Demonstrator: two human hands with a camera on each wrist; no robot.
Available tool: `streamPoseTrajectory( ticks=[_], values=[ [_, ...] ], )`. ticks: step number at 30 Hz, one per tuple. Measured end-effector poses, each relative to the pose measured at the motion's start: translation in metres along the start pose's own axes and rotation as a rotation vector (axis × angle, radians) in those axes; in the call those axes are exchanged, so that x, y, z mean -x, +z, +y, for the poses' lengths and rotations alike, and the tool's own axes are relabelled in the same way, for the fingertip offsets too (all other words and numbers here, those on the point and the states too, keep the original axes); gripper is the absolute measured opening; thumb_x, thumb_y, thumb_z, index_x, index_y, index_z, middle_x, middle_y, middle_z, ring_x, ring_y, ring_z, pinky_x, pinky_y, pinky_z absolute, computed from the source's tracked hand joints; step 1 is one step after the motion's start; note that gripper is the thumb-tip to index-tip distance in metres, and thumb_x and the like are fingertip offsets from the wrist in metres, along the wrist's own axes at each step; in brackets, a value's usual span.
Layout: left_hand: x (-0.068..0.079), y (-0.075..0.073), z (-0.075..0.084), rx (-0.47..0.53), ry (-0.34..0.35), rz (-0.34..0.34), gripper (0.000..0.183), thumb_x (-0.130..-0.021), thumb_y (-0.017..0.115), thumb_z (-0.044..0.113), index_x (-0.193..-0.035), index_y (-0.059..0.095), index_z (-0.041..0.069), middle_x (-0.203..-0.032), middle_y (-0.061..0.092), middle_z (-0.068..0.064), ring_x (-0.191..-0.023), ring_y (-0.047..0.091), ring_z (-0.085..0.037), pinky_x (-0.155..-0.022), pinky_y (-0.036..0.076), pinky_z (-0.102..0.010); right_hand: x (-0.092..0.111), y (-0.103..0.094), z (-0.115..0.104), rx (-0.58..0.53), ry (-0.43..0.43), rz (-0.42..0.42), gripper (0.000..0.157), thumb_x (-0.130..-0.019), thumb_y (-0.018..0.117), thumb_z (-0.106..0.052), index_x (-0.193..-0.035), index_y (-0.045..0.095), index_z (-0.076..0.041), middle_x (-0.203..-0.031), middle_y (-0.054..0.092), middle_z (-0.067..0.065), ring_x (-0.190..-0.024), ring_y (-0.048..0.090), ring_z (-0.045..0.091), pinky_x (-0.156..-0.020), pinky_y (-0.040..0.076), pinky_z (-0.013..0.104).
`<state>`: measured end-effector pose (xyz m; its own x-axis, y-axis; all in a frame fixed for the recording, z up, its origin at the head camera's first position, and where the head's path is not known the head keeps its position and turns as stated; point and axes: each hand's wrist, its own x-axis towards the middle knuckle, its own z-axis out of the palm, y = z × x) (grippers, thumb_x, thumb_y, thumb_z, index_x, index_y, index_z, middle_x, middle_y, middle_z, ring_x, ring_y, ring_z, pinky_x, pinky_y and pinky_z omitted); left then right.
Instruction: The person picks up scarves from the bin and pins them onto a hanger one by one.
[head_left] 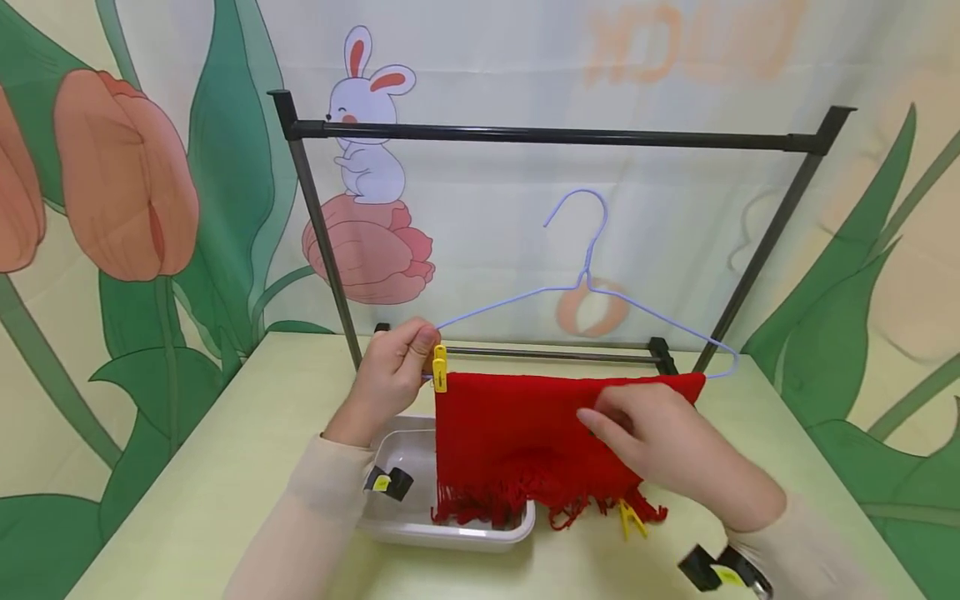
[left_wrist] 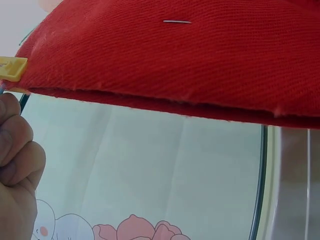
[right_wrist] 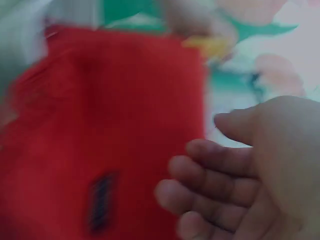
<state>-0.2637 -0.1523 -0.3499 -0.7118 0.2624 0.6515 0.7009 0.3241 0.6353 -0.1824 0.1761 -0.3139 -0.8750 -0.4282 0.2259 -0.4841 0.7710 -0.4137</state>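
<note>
My left hand (head_left: pixel 390 367) grips the left corner of a lilac wire hanger (head_left: pixel 587 273), its thumb bent toward the fingers. Over the hanger's lower bar hangs a red fringed scarf (head_left: pixel 510 425). A yellow clothespin (head_left: pixel 440 369) clips the scarf's left upper corner, right beside that hand. In front of the scarf's right half is my right hand (head_left: pixel 663 433), its fingers loosely bent and holding nothing. The right wrist view is blurred, with a dark label (right_wrist: pixel 101 202) on the scarf near the fingers; whether they touch the cloth I cannot tell.
A white plastic basin (head_left: pixel 442 535) stands under the scarf's left part. Another yellow clothespin (head_left: pixel 632 521) lies on the table by the fringe at the right. Behind, a black rack (head_left: pixel 540 135) spans the pale table (head_left: pixel 225 467), in front of a printed curtain.
</note>
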Motion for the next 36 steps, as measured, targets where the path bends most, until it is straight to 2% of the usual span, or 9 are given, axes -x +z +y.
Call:
streamPoseTrajectory(
  ticks=[6,9,11,15,21,24,27,32,36],
  values=[
    [0.002,-0.006,-0.002,-0.025,0.044,0.024,0.021,-0.111,0.054,0.005,-0.091,0.061,0.002,-0.068,0.059,-0.01,-0.06,0.056,-0.014,-0.061,0.057,-0.023,0.051,0.055,0.074,0.081,0.266,-0.114,0.027,-0.098,0.08,-0.034,-0.082,0.064,-0.018,-0.065,0.056,-0.01,-0.059,0.049,0.008,-0.057,0.042,0.027],
    [0.002,-0.007,-0.003,-0.031,0.08,0.043,0.022,-0.111,0.054,0.005,-0.09,0.061,0.002,-0.066,0.058,-0.009,-0.058,0.054,-0.013,-0.058,0.055,-0.024,0.064,0.084,0.093,0.115,0.427,-0.17,0.038,-0.093,0.082,-0.048,-0.089,0.066,-0.013,-0.07,0.058,-0.005,-0.064,0.051,0.013,-0.06,0.042,0.031],
    [0.001,-0.008,-0.003,-0.034,0.099,0.055,0.023,-0.111,0.054,0.004,-0.089,0.06,0.002,-0.065,0.057,-0.008,-0.057,0.053,-0.012,-0.056,0.054,-0.024,0.069,0.098,0.098,0.136,0.49,-0.201,0.047,-0.089,0.084,-0.054,-0.092,0.066,-0.011,-0.072,0.058,-0.002,-0.066,0.052,0.016,-0.062,0.043,0.033],
    [-0.001,-0.007,-0.002,-0.031,0.11,0.072,0.023,-0.11,0.054,0.004,-0.089,0.061,0.001,-0.065,0.057,-0.007,-0.057,0.052,-0.01,-0.056,0.054,-0.023,0.073,0.116,0.098,0.215,0.49,-0.204,0.051,-0.086,0.086,-0.056,-0.092,0.064,-0.01,-0.072,0.055,0.0,-0.064,0.052,0.017,-0.061,0.042,0.033],
    [-0.002,-0.005,-0.002,-0.02,0.093,0.079,0.02,-0.109,0.055,0.001,-0.09,0.061,0.0,-0.066,0.057,-0.008,-0.057,0.052,-0.01,-0.057,0.054,-0.022,0.07,0.125,0.097,0.215,0.488,-0.184,0.038,-0.092,0.085,-0.038,-0.105,0.071,-0.005,-0.083,0.065,0.001,-0.069,0.056,0.016,-0.07,0.057,0.039],
    [-0.001,-0.003,-0.003,-0.013,0.07,0.083,0.021,-0.109,0.055,0.0,-0.089,0.061,0.0,-0.067,0.057,-0.008,-0.056,0.051,-0.01,-0.056,0.054,-0.022,0.074,0.122,0.098,0.145,0.508,-0.142,0.027,-0.093,0.084,-0.028,-0.104,0.072,-0.006,-0.084,0.062,0.0,-0.072,0.054,0.016,-0.071,0.054,0.036],
    [-0.001,-0.003,-0.002,-0.002,0.052,0.089,0.021,-0.109,0.055,0.0,-0.089,0.061,0.0,-0.067,0.057,-0.008,-0.056,0.05,-0.01,-0.055,0.053,-0.022,0.079,0.116,0.102,0.008,0.542,-0.078,0.024,-0.095,0.083,-0.02,-0.111,0.074,-0.004,-0.091,0.067,0.0,-0.079,0.057,0.015,-0.074,0.055,0.035],
    [-0.002,0.0,-0.001,0.012,0.042,0.09,0.022,-0.11,0.054,0.0,-0.089,0.06,-0.001,-0.069,0.058,-0.009,-0.056,0.05,-0.01,-0.054,0.052,-0.02,0.088,0.106,0.11,-0.315,0.633,0.013,0.032,-0.099,0.079,-0.016,-0.126,0.073,-0.001,-0.106,0.077,0.002,-0.093,0.068,0.015,-0.083,0.064,0.034],
    [-0.004,0.003,0.0,0.015,0.044,0.084,0.022,-0.11,0.054,0.0,-0.089,0.061,-0.002,-0.069,0.058,-0.01,-0.056,0.051,-0.01,-0.054,0.052,-0.02,0.095,0.093,0.115,-0.531,0.68,0.101,0.038,-0.103,0.075,-0.018,-0.136,0.069,0.0,-0.118,0.078,0.008,-0.101,0.073,0.02,-0.087,0.064,0.028]
  ],
)
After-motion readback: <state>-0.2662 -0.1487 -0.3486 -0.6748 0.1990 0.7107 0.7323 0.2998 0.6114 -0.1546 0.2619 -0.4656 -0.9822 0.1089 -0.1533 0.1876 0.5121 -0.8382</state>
